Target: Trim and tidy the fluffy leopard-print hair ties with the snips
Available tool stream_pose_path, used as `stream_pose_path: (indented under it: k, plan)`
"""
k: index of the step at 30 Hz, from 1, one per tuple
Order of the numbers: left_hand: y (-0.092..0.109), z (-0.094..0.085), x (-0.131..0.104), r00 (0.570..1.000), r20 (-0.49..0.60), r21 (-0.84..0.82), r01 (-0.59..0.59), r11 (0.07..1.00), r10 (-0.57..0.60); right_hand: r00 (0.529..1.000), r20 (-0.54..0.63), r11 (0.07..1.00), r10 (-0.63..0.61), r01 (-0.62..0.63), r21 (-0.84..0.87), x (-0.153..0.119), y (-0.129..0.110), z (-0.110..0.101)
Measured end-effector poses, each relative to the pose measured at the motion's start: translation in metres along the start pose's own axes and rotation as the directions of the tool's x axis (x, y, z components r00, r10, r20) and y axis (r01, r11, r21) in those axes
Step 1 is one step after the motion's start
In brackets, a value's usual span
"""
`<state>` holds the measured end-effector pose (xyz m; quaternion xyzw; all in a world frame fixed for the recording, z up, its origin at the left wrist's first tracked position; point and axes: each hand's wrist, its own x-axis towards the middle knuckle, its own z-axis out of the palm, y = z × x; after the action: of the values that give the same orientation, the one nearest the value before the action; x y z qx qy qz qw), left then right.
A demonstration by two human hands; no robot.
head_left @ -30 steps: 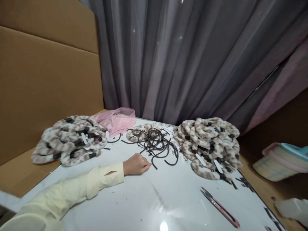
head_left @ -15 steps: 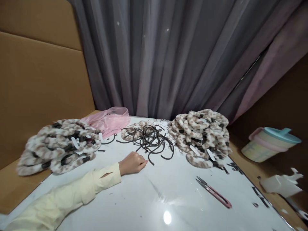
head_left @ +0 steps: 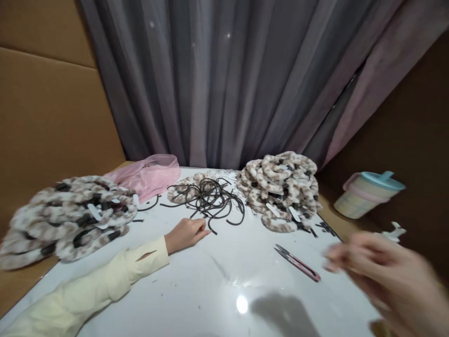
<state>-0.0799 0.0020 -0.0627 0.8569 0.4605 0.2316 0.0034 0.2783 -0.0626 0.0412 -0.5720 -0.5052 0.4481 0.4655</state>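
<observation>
My left hand (head_left: 186,233) rests on the white table, its fingers curled closed; whether anything is in them is hidden. Just beyond it lies a tangle of dark cords (head_left: 213,199). My right hand (head_left: 379,267), smeared by motion, hangs over the table's right side, and I cannot make out what its fingers hold. Pink-handled thread snips (head_left: 298,263) lie to the left of my right hand. Fluffy brown-and-white rings with dark bands and white tags are heaped in a left pile (head_left: 80,213) and a right pile (head_left: 280,187).
A pink plastic bag (head_left: 150,173) lies behind the left pile. A lidded cup (head_left: 365,194) stands on cardboard at the right, near a white object (head_left: 394,232). Short dark cord pieces (head_left: 326,229) lie by the right edge. Grey curtains (head_left: 210,84) hang behind.
My right hand has come into view from the right, casting a shadow on the table. The view has turned slightly to the right. My left hand keeps its place by the cords.
</observation>
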Motion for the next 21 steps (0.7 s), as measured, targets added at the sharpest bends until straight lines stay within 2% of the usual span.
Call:
stream_pose_path:
  k: [4, 6, 8, 11, 15, 18, 21]
  plan:
    - [-0.001, 0.000, -0.002, 1.000, -0.006, -0.044, 0.008, 0.999, -0.008, 0.965, 0.100, 0.967, 0.243, -0.250, 0.054, 0.025, 0.016, 0.031]
    - [-0.003, 0.001, -0.003, 1.000, -0.005, -0.047, -0.007, 0.999, 0.007, 0.958, 0.092, 0.959, 0.271, -0.277, 0.057, 0.037, 0.030, 0.032]
    - [-0.004, 0.002, -0.003, 1.000, -0.003, -0.037, -0.026, 0.999, 0.026, 0.960, 0.070, 0.955, 0.273, -0.279, 0.098, 0.047, 0.042, 0.024]
    - [-0.005, 0.002, -0.002, 0.999, 0.006, -0.014, -0.042, 0.999, 0.042, 0.967, 0.053, 0.958, 0.248, -0.253, 0.134, 0.060, 0.052, 0.008]
    - [-0.001, 0.002, -0.001, 1.000, 0.015, -0.013, -0.026, 1.000, 0.027, 0.988, -0.047, 0.987, 0.149, -0.151, -0.047, 0.073, 0.055, -0.002]
    - [0.003, 0.001, -0.002, 0.999, 0.031, -0.064, 0.036, 0.997, -0.034, 0.991, -0.106, 0.988, 0.082, -0.095, -0.120, 0.086, 0.047, 0.002]
    - [-0.002, -0.009, 0.005, 0.999, 0.033, -0.079, 0.040, 0.996, -0.037, 0.999, -0.031, 0.959, -0.032, 0.022, -0.283, 0.102, 0.027, 0.017]
